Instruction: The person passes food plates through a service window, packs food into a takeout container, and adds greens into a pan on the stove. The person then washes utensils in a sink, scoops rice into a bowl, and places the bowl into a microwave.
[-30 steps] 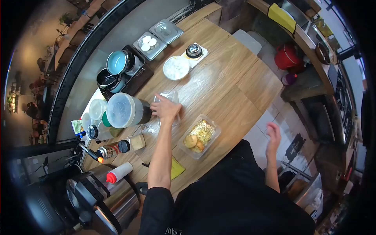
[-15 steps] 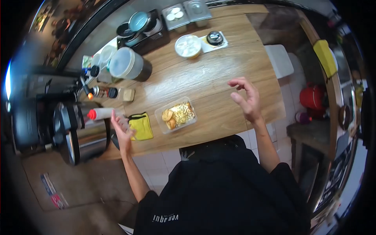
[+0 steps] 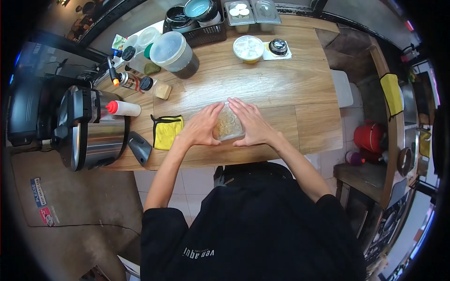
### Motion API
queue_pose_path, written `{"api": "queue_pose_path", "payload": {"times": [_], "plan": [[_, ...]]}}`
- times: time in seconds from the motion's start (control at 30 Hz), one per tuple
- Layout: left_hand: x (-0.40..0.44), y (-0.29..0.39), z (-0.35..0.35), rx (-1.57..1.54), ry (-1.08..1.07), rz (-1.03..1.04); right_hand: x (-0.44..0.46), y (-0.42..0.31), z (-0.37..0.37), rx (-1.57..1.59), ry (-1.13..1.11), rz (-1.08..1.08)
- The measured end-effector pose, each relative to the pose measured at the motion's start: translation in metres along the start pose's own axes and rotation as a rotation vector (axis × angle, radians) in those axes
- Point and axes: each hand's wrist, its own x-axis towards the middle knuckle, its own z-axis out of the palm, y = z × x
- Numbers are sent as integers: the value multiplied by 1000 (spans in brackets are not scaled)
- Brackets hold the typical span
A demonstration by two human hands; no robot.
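A clear plastic food container [image 3: 228, 125] sits on the wooden table, with a hazy clear lid over its yellowish food. My left hand [image 3: 202, 126] grips its left side, fingers at the far corner and thumb at the near one. On the opposite side, my right hand [image 3: 254, 123] grips the container in the same way, its fingertips close to those of the left. Parts of the rim and food are hidden under both hands. A folded yellow cloth [image 3: 168, 133] with a dark edge lies just left of my left hand.
Left of the cloth are a dark grey scraper-like tool [image 3: 139, 147], a red-capped squeeze bottle [image 3: 125, 108] and a steel cooker [image 3: 101, 129]. Farther back stand a large lidded tub [image 3: 176, 56], a white-topped bowl [image 3: 248, 48], a call bell [image 3: 278, 46] and metal food pans [image 3: 266, 13].
Both hands have come inward from either side onto the container. Its food was uncovered before; a clear lid now covers it. The view has shifted slightly.
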Motion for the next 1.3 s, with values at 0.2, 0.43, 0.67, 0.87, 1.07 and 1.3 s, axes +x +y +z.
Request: {"api": "queue_pose_path", "payload": {"times": [0.2,0.43,0.67,0.87,1.07,1.3], "plan": [[8,-14,21,2,-9,69,10,5,9,-237,-166,57],[-27,-36,38,134,174,-20,30,-5,12,-309,-306,117],[-28,-47,43,-29,242,-1,28,3,23,-277,-267,173],[-34,-62,65,-133,390,-49,18,-3,34,-333,-56,194],[-10,-50,66,-156,324,-81,-14,16,73,-36,426,683],[154,-37,8,-35,454,-100,-62,48,10,133,638,905]]}}
